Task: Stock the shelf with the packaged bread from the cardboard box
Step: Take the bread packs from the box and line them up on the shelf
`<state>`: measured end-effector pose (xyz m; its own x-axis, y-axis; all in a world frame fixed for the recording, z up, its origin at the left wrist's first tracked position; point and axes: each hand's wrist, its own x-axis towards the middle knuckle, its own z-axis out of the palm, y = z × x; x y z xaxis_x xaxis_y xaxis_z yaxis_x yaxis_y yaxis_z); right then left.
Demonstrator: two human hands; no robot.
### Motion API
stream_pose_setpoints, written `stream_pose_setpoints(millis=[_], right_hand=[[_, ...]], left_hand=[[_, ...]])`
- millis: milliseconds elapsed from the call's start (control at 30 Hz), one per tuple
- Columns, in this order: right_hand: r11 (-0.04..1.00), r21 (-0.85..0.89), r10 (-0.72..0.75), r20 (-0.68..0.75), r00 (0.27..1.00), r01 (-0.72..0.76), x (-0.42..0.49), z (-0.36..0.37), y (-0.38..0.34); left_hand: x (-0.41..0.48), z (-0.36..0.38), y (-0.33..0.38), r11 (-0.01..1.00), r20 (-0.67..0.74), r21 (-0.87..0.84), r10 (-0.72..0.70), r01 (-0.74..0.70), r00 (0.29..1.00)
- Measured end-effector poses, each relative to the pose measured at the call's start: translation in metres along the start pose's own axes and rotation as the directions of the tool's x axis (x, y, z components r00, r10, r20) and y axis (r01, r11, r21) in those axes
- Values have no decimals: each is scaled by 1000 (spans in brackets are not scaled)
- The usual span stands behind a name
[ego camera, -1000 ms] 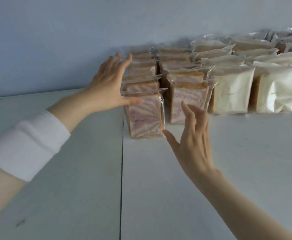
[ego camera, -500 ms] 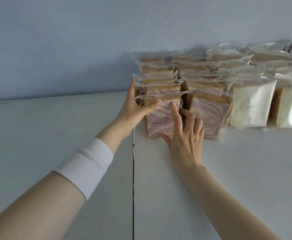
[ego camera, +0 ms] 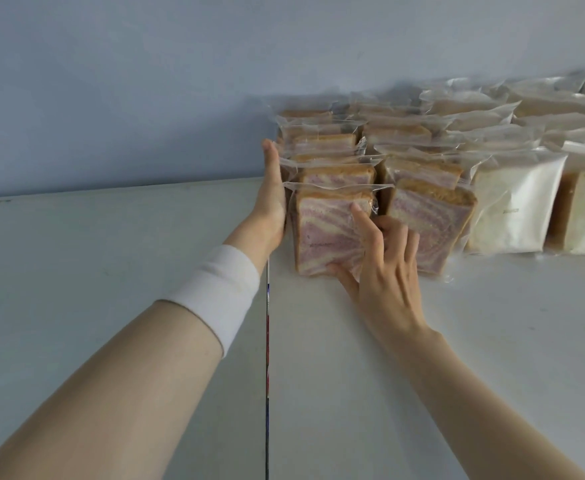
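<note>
Two hands work at the leftmost row of packaged bread at upper centre of the frame. The left hand point(ego camera: 272, 202), with a white wristband point(ego camera: 220, 294) on its forearm, lies flat with straight fingers against the left side of that row, holding nothing. The right hand point(ego camera: 386, 271) rests spread and fairly straight on the face of the front purple-swirl loaf pack point(ego camera: 322, 226), its index fingertip high on the pack and its thumb at the pack's lower edge, pressing rather than gripping. A small line of dark print crosses the pack's clear wrapper, too small to read. Just beside it to the right stands a second row of swirl packs point(ego camera: 433, 220), slightly tilted, and further right are rows of white bread packs point(ego camera: 513, 209) with tiny print that is just as illegible. All rows run back to the blue-grey wall point(ego camera: 145, 81). The white shelf point(ego camera: 111, 271) stretches left of the rows to the frame's edge and forward under both forearms. A dark seam point(ego camera: 267, 358) runs down it from the left wrist to the bottom edge.
</note>
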<state>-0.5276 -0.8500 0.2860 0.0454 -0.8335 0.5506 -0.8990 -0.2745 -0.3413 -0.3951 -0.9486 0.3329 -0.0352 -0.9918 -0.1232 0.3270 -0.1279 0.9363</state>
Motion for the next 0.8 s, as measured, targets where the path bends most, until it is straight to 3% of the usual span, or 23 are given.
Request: stream_pose_setpoints(millis=[67,133,167,200,233,300,367,400,500,633,800], right_hand=[[996,91,-18,6,1000,17,-3,-12,2],[989,141,-35,-69,997,44,-10,-28,13],[987,157,-19,-126,992,39,-15,-37,21],[984,178,31,-170,985,0,-19,-45,30],[977,200,108,-190,976,-70,-24,-51,40],[938,232,295,-152,943,-256,-27,-58,57],[876,248,436,-43,899,-413,-25,-57,67],[862,254,455,-4,891,-439,-22,-55,71],[898,260,365,17,931,-356,-11,-47,79],[943,197,268,32,963,-269,2,-41,88],[948,236,195,106,975,-215,8,-43,100]], left_hand=[[-3,-3,10,995,-121,58,93,-87,988],[-15,-1,25,930,-302,183,361,-318,882],[-26,4,33,835,-261,308,536,-457,803],[-36,12,39,688,-110,441,679,-576,726],[-44,24,43,503,130,544,741,-672,659],[-50,51,40,119,569,653,575,-748,588],[-45,73,30,-210,728,680,312,-703,611],[-41,79,26,-288,723,691,246,-663,646],[-28,78,16,-248,636,770,243,-587,732],[-24,74,8,-137,595,801,287,-583,751],[-25,77,7,-143,561,827,279,-544,779]])
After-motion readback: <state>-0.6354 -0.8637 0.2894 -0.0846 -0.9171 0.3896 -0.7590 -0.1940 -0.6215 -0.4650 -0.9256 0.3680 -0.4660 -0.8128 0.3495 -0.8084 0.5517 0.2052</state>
